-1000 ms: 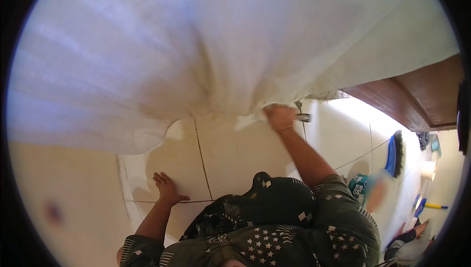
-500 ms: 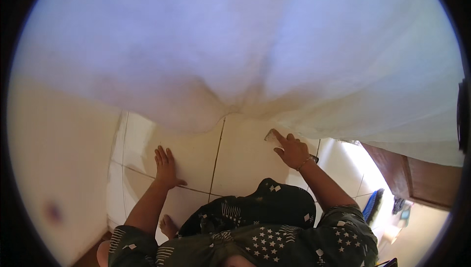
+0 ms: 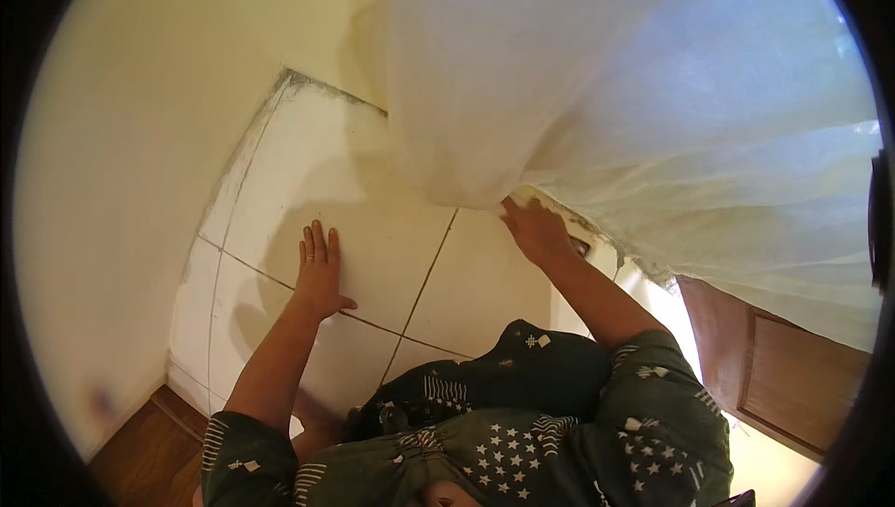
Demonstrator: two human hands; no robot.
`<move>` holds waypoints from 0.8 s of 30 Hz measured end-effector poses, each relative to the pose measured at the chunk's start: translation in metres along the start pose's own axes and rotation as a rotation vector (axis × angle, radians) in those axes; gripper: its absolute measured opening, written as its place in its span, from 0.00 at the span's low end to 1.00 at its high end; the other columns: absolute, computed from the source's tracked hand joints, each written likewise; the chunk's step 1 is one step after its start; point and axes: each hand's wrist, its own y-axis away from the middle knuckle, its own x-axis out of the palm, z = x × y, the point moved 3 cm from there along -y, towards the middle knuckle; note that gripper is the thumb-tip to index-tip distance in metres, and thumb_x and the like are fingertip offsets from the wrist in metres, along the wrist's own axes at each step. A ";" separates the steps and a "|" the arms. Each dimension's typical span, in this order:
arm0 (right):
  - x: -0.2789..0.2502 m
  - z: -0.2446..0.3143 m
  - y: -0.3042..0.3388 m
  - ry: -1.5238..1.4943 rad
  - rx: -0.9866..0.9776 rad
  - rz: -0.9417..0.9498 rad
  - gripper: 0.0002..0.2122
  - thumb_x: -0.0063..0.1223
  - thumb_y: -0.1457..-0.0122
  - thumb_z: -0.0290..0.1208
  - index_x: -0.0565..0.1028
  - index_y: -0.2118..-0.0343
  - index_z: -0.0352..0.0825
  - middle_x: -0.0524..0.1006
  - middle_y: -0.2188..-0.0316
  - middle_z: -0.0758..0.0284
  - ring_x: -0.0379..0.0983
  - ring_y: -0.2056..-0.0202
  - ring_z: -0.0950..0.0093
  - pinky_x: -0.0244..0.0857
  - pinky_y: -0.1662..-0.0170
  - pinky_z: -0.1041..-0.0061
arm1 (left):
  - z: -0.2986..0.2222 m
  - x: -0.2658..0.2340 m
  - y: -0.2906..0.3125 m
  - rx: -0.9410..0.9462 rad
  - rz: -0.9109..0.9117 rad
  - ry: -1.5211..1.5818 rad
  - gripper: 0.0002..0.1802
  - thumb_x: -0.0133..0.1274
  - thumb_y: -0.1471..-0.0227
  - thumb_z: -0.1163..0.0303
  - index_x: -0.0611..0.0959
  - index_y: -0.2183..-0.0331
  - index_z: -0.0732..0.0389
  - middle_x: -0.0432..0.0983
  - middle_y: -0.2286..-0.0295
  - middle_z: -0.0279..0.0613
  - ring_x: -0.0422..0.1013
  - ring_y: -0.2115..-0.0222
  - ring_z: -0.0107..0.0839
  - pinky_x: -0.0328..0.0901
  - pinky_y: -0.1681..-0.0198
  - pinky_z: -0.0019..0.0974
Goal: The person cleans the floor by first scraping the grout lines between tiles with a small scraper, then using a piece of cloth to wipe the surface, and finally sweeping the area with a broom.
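Note:
My left hand (image 3: 320,279) lies flat on the white floor tiles (image 3: 382,274) with its fingers spread, a ring on one of them. It holds nothing. My right hand (image 3: 541,230) is at the bottom of a sheer white curtain (image 3: 485,106), beside the base of the wall. Its fingers are curled and slightly blurred, with the tips partly hidden at the curtain's hem. I cannot make out what is in them. Next to the right wrist shows a small dark thing (image 3: 580,246) whose kind is unclear.
A pale wall (image 3: 121,227) rises on the left, meeting the tiles in a grimy corner (image 3: 291,76). The curtain spreads over the far right. A brown wooden panel (image 3: 792,367) stands at the right. Brown wooden flooring (image 3: 140,451) shows at lower left.
The curtain has shifted rightward, baring the far corner and more tiles. My right hand has moved farther away, to the hem. The small flat piece at its fingertips no longer shows.

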 end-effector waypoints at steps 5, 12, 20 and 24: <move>0.024 -0.040 0.035 0.035 -0.045 0.046 0.21 0.34 0.42 0.45 0.59 0.45 0.48 0.71 0.69 0.54 0.71 0.70 0.58 0.65 0.67 0.63 | -0.002 -0.008 0.001 -0.012 0.017 0.013 0.72 0.70 0.82 0.54 0.41 0.44 0.71 0.26 0.45 0.68 0.26 0.43 0.62 0.30 0.41 0.54; 0.044 -0.010 -0.049 0.006 -0.095 0.061 0.19 0.36 0.43 0.44 0.63 0.49 0.44 0.74 0.68 0.55 0.71 0.65 0.57 0.64 0.64 0.60 | -0.008 -0.012 -0.007 0.049 -0.019 0.016 0.73 0.70 0.85 0.55 0.42 0.44 0.68 0.26 0.45 0.68 0.27 0.43 0.62 0.32 0.42 0.54; 0.024 -0.051 0.016 -0.017 -0.051 0.062 0.19 0.34 0.42 0.46 0.65 0.51 0.43 0.70 0.63 0.52 0.69 0.62 0.57 0.63 0.60 0.58 | -0.008 -0.015 -0.007 0.008 -0.021 0.012 0.73 0.71 0.86 0.55 0.43 0.43 0.66 0.27 0.44 0.65 0.28 0.43 0.60 0.33 0.41 0.52; 0.018 0.012 -0.050 -0.013 -0.185 -0.281 0.18 0.34 0.42 0.45 0.65 0.51 0.44 0.70 0.61 0.54 0.68 0.60 0.59 0.63 0.60 0.58 | -0.003 -0.013 -0.010 0.035 -0.017 0.047 0.72 0.71 0.86 0.55 0.44 0.43 0.65 0.27 0.44 0.64 0.28 0.42 0.59 0.33 0.41 0.52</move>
